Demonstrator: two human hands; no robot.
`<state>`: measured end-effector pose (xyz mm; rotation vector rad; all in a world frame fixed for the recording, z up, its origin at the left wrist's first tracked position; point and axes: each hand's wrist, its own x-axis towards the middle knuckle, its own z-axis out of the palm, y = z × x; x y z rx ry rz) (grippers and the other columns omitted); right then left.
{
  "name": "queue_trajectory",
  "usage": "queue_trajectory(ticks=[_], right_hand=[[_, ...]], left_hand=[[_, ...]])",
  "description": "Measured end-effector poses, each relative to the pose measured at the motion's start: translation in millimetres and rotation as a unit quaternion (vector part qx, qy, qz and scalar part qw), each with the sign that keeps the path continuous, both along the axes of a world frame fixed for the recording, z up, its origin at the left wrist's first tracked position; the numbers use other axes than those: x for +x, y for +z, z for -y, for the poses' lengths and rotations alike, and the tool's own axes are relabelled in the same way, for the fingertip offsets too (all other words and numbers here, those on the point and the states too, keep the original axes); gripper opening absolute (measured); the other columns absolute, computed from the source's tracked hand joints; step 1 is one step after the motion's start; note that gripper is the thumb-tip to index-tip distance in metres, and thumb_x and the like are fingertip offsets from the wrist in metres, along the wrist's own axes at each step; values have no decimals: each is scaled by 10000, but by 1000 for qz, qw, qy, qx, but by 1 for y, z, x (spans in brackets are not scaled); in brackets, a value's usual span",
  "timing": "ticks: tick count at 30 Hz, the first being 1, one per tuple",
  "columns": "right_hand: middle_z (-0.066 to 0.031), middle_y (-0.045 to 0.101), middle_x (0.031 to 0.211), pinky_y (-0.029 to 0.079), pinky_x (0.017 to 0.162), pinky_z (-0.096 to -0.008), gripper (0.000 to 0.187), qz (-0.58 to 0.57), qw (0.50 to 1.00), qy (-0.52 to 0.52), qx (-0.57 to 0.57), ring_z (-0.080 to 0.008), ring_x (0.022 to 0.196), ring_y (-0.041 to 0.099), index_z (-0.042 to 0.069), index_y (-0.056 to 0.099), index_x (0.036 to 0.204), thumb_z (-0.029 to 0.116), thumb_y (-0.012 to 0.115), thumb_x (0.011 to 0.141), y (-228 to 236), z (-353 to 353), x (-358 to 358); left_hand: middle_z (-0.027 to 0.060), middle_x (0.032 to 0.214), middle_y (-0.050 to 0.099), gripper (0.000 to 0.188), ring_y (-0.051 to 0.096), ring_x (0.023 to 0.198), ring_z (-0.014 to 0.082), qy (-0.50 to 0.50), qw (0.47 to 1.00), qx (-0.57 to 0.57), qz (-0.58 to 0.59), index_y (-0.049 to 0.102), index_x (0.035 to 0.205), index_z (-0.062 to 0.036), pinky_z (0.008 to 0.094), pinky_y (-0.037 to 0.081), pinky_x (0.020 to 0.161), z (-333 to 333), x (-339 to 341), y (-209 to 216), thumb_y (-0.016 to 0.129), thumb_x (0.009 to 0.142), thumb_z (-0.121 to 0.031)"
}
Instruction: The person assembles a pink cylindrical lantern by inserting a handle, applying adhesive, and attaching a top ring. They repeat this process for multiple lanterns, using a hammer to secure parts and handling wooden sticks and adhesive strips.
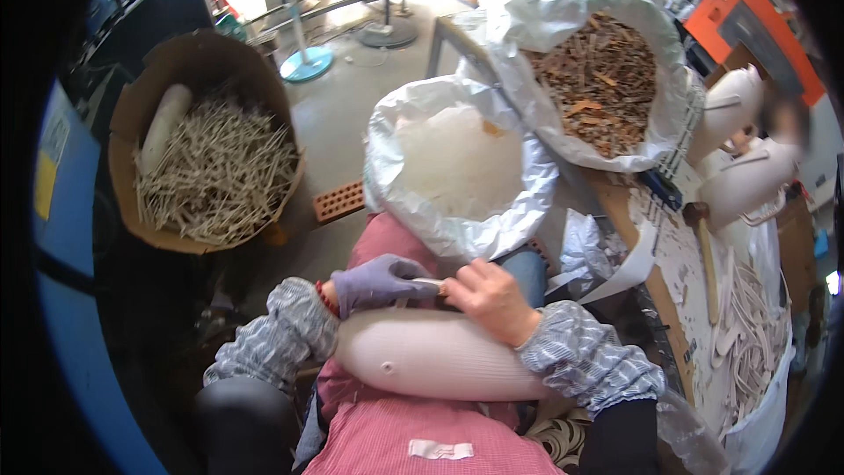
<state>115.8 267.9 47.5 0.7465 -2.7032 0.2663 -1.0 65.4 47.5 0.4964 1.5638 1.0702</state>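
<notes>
Across my lap lies a long, pale pinkish-beige body (448,356) with fine ribs, a rounded left end and a small round hole. Just above its upper edge my hands meet. My left hand (378,283), in a thin purple glove, is closed and pinches a small pale strip (429,281). Bare and closed, my right hand (488,297) has its fingertips at the strip's right end. A tiny brownish bit shows at those fingertips, but its kind cannot be made out. My right wrist rests close over the ribbed body.
A round cardboard bin (123,154) of thin pale sticks stands left. Ahead are a white bag (387,127) of whitish pieces and a bag (527,13) of brown chips. A mallet (703,255) lies on the right-hand table (673,299), near pale strips (747,343) and another person.
</notes>
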Motion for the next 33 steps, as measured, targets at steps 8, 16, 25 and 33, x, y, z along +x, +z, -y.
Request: queue_trajectory(ticks=[8,16,25,33], right_hand=[[-113,628,773,500,661,-395,96,-170,969,-165,-75,-293,773,618,68,673,832,38,583,819,45,-141,-88],[-126,624,931,512,752,-434,161,18,934,-357,6,-344,843,636,105,738,917,161,689,775,32,-236,-145],[-144,647,788,506,643,-357,117,-20,964,-165,-207,-269,714,656,11,642,906,76,653,808,73,-131,-88],[-108,649,791,507,626,-304,282,492,808,62,-317,-187,667,629,-9,684,1007,157,775,798,64,-10,14]], left_hand=[[44,881,685,411,600,772,90,4,999,11,-31,685,1082,6,260,492,702,-11,8,2,724,876,-347],[53,886,632,416,603,859,270,-159,826,306,-447,700,1085,-141,401,496,778,-5,12,37,805,707,-281],[66,1065,634,508,610,1010,289,-62,800,280,-527,649,1183,-119,425,494,920,44,64,21,769,723,-299],[108,1174,630,629,611,1091,311,25,804,283,-522,606,1196,-78,436,476,963,54,84,-1,821,649,-303]])
